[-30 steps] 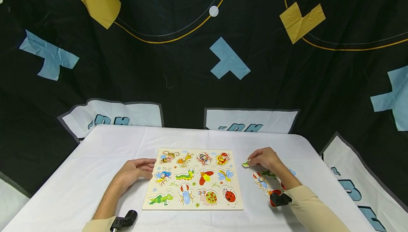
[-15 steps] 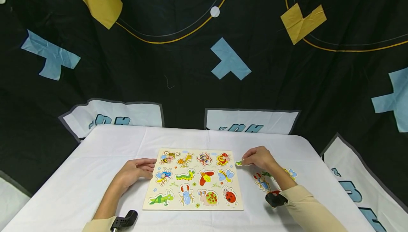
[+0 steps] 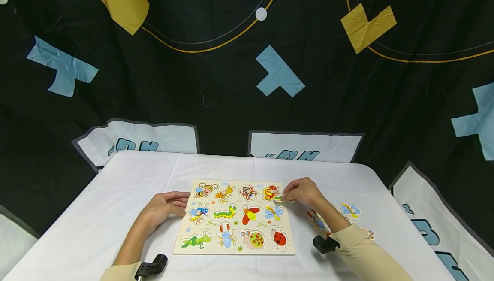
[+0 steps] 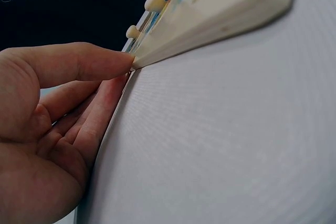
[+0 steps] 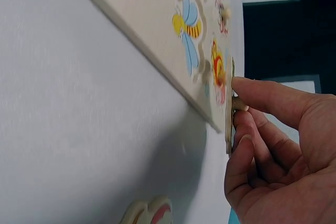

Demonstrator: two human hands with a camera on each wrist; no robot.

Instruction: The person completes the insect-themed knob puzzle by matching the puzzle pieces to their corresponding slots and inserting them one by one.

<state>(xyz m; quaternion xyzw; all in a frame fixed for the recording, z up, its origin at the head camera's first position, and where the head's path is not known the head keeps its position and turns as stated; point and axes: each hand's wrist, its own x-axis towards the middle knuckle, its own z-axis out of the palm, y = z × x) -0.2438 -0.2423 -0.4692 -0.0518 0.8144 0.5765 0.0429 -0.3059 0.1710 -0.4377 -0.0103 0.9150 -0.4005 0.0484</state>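
Observation:
A wooden peg puzzle board point(image 3: 231, 229) printed with insects lies flat on the table. My right hand point(image 3: 305, 193) pinches a small green puzzle piece point(image 3: 278, 199) over the board's upper right edge. In the right wrist view the piece point(image 5: 229, 111) appears edge-on, with fingers at its wooden knob point(image 5: 240, 104). My left hand point(image 3: 166, 207) rests at the board's left side, fingertips touching its edge point(image 4: 173, 51). Knobs point(image 4: 154, 2) stand up along the far row. The butterfly piece point(image 5: 218, 69) carries a knob, while the blue-winged bee picture point(image 5: 188, 30) shows none.
Loose puzzle pieces lie right of the board, partly under the right forearm: a beetle point(image 3: 317, 220), a blue-and-yellow bee point(image 3: 350, 210) and others. One piece point(image 5: 149, 212) shows low in the right wrist view. A white cloth point(image 3: 154, 178) covers the table; a dark curtain point(image 3: 216, 113) hangs behind.
My right hand has moved left with the green puzzle piece, from beside the loose pieces to over the board's right edge. The left hand has stayed at the board's left side.

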